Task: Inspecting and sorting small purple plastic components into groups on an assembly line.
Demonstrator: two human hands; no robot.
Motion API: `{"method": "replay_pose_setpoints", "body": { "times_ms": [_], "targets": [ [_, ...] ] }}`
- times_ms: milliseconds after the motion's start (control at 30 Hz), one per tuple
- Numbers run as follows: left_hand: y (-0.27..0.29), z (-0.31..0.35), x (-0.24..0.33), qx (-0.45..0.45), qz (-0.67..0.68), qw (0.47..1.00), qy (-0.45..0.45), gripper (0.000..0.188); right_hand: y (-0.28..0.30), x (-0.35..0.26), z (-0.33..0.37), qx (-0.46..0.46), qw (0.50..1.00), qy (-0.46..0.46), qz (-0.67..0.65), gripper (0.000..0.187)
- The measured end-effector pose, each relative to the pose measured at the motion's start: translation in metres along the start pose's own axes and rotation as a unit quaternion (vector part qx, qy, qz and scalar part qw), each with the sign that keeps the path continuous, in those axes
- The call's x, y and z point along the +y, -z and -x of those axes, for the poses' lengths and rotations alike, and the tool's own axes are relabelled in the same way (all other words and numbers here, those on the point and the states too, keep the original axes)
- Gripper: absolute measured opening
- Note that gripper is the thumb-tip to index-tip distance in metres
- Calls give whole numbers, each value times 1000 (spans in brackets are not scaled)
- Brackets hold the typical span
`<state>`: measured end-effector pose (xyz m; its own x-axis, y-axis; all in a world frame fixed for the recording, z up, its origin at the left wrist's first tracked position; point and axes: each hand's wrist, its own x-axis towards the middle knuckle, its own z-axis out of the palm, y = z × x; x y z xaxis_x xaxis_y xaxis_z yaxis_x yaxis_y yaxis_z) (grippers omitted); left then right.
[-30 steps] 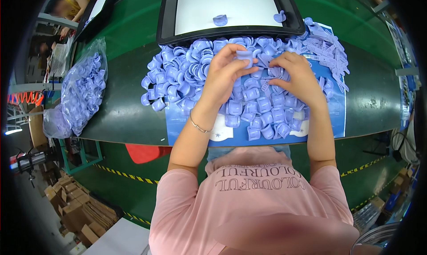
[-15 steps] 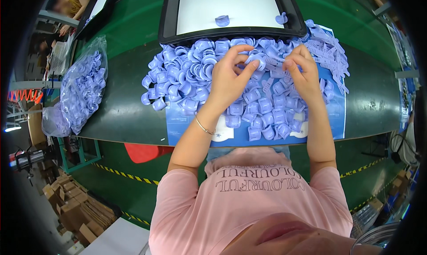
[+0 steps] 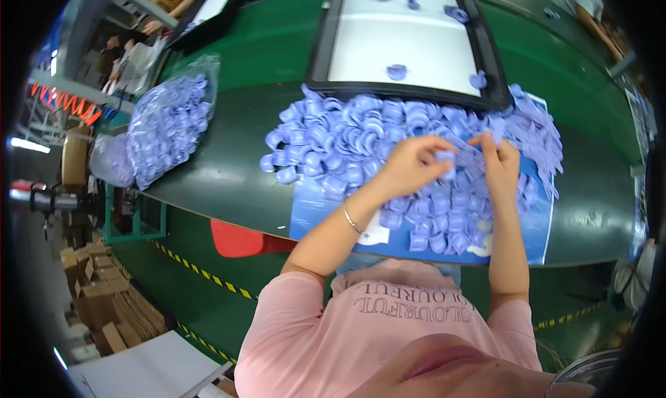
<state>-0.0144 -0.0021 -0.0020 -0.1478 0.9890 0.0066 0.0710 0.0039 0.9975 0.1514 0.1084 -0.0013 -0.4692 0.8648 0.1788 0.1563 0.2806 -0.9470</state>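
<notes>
My left hand (image 3: 416,167) is closed with thumb and fingers pinching a small curved lilac plastic piece (image 3: 446,165). Just to its right, my right hand (image 3: 501,163) has its thumb and forefinger pressed together. What sits between those fingertips is blurred and cannot be made out. Both hands hover over a wide heap of curved lilac pieces (image 3: 361,124). Flat, slotted lilac straps (image 3: 538,138) lie in a pile beyond my right hand.
A black-rimmed tray with a white bottom (image 3: 409,37) stands behind the heap, a few lilac pieces on it. A blue sheet (image 3: 312,210) lies under the heap. At left rests a clear bag of lilac pieces (image 3: 170,131). A red stool (image 3: 239,238) is below the table edge. Other people work farther back.
The view has shifted, so more of the tray shows. My hands have come a little closer together, and the left still pinches a curved piece.
</notes>
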Motion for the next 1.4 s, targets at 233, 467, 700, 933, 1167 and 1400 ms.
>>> {"method": "replay_pose_setpoints", "body": {
  "times_ms": [233, 467, 700, 933, 1167, 1400],
  "targets": [
    [-6, 6, 6, -92, 48, 995, -3, 23, -9, -10, 9, -52, 993, 98, 43, 14],
    [3, 0, -7, -12, 95, 995, -34, 23, -16, -33, 10, -171, 943, 269, 99, 29],
    [-5, 2, -3, -2, 80, 995, -63, 33, -10, -13, 5, -215, 951, 90, -202, 60],
    [-8, 3, -3, 6, 53, 996, -77, 38, -24, -9, 13, -99, 962, 35, -253, 15],
    [-6, 5, 5, 22, -22, 999, -15, 39, -18, -14, 10, -87, 979, 1, -185, 14],
    [-3, 0, 2, 102, 30, 994, -17, 27, -9, -20, 9, -105, 957, -103, -250, 12]
  ]
}}
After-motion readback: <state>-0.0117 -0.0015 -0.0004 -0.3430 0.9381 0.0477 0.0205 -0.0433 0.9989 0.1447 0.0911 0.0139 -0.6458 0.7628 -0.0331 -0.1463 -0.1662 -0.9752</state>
